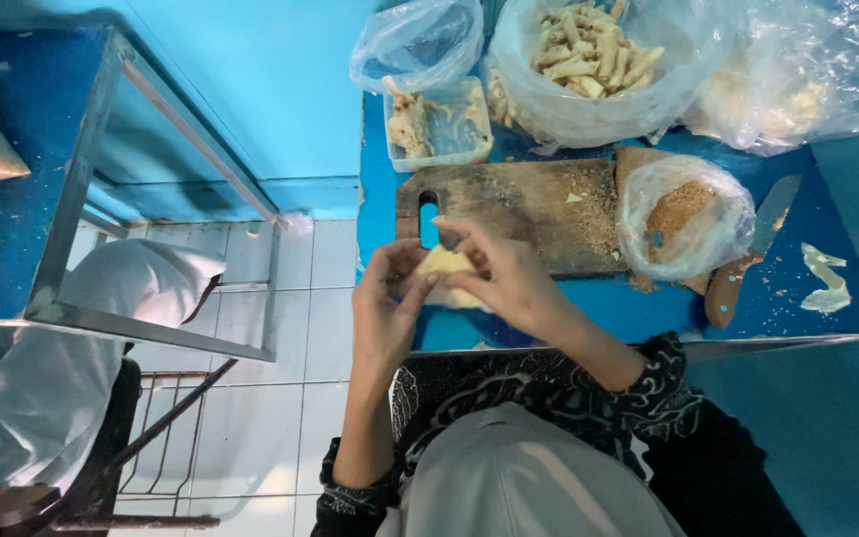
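Note:
Both my hands meet over the near edge of the blue table (847, 229). My left hand (387, 308) cups a pale yellow sheet of dough (446, 265) from below. My right hand (509, 278) presses and folds the same sheet from above with its fingers bent. The dough is partly hidden between the fingers. Just beyond my hands lies a worn wooden cutting board (519, 204) dusted with crumbs.
A bag of brown crumbs (685, 214) rests on the board's right end, a wood-handled knife (748, 259) beside it. Farther back are a plastic tub of dough pieces (439, 124), a large bag of rolled sticks (589, 60) and other bags. A metal-framed table (82, 199) stands left over white tiles.

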The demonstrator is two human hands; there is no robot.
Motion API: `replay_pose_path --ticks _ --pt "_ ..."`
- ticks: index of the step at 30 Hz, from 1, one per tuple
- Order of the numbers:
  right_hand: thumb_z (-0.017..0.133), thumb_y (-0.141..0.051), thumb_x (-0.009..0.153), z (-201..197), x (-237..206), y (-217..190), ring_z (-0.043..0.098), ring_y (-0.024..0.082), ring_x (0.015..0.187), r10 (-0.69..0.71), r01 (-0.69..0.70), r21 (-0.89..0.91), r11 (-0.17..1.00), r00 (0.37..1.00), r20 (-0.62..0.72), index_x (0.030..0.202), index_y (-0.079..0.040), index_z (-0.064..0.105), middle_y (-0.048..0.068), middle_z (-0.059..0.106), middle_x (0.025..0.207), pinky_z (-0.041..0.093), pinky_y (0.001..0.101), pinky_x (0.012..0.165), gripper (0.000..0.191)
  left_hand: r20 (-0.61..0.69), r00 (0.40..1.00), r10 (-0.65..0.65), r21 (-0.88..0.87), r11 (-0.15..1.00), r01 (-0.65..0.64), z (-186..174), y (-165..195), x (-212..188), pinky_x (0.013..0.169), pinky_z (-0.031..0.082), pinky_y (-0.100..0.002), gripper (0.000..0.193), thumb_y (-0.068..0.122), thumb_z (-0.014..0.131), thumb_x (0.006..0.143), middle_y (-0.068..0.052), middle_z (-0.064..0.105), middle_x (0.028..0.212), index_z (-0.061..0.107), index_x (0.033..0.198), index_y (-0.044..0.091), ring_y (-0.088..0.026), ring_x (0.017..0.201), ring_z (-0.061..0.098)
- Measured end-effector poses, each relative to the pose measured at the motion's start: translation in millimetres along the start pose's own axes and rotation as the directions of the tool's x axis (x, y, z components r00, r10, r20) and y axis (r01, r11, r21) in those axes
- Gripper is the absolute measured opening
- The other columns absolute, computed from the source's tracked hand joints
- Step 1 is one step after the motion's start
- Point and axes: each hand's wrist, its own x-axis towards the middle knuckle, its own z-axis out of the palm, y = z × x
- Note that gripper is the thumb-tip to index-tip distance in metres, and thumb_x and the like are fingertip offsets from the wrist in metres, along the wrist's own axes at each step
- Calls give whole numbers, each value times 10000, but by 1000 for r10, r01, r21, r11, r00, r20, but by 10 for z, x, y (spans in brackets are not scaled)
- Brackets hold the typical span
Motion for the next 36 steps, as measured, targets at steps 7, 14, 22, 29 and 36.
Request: replay_pose_path --ticks 7,14,22,29,36 --pt "724 -43 917 -930 -223 191 712 318 1018 -68 -163 -537 827 920 -385 1446 -87 565 187 723 1201 568 446 850 553 -102 929 357 539 804 -250 -135 -7 7 922 533 -414 289 48 771 898 -139 677 1216 685 1174 44 -353 1111 651" --pt "766 -63 874 78 -376 -91 693 308 1118 -186 167 -101 981 956 -226 1394 -97 548 164 672 1258 574 411 895 565 -154 929 337 440 865 -241 112 -61 41 949 543 -392 187 69 753 928 -120 701 1200 719 1111 56 -311 1124 677" --pt "571 -5 946 -563 -763 239 685 366 1026 -198 -88 -635 768 909 -366 1301 -118 589 147 692 1129 540 484 876 373 -256 960 113 410 912 2 -99 1 -34 813 559 -354 154 78 733 920 -111 725 1175 747 1072 58 -265 1041 716" --pt "755 -36 901 -1168 -908 75 710 211 957 43 -247 -333 910 855 -517 1359 -84 591 116 729 1106 581 332 756 488 -20 987 160 83 984 -158 376 -14 -50 982 556 -331 315 85 734 945 -137 673 1257 667 1249 40 -227 1159 673" --pt "731 37 887 -685 -447 174 699 98 970 44 40 542 839 989 -141 1400 -77 536 47 742 1124 560 246 803 561 304 917 -257 -627 671 396 765 -167 -180 891 572 -296 332 95 696 964 -107 712 1185 648 1268 -30 -153 1030 694"
